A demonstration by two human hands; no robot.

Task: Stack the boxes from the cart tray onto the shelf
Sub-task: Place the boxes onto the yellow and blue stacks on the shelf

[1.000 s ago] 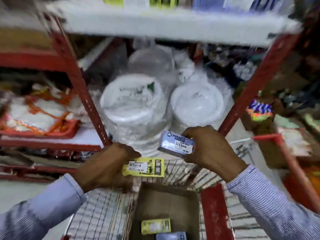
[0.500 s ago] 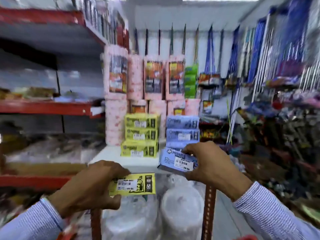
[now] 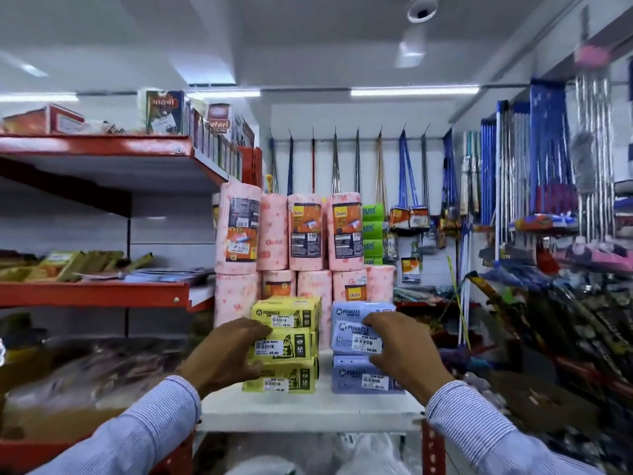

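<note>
A stack of yellow boxes (image 3: pixel 287 314) and a stack of blue boxes (image 3: pixel 363 378) stand side by side on the white shelf (image 3: pixel 308 410). My left hand (image 3: pixel 222 354) is shut on a yellow box (image 3: pixel 286 348), held against the front of the yellow stack at mid height. My right hand (image 3: pixel 406 351) is shut on a blue box (image 3: pixel 356 337), held against the front of the blue stack just below its top. Whether either held box rests on its stack I cannot tell. The cart tray is out of view.
Pink wrapped rolls (image 3: pixel 308 231) stand stacked right behind the two box stacks. Red shelves (image 3: pixel 96 293) with goods run along the left. Mops and brooms (image 3: pixel 548 186) hang on the right and the back wall. Plastic-wrapped goods (image 3: pixel 359 454) lie under the white shelf.
The view has swung up from the cart to the shelf. Both hands have carried their boxes up and forward, from in front of the shelf to the faces of the stacks.
</note>
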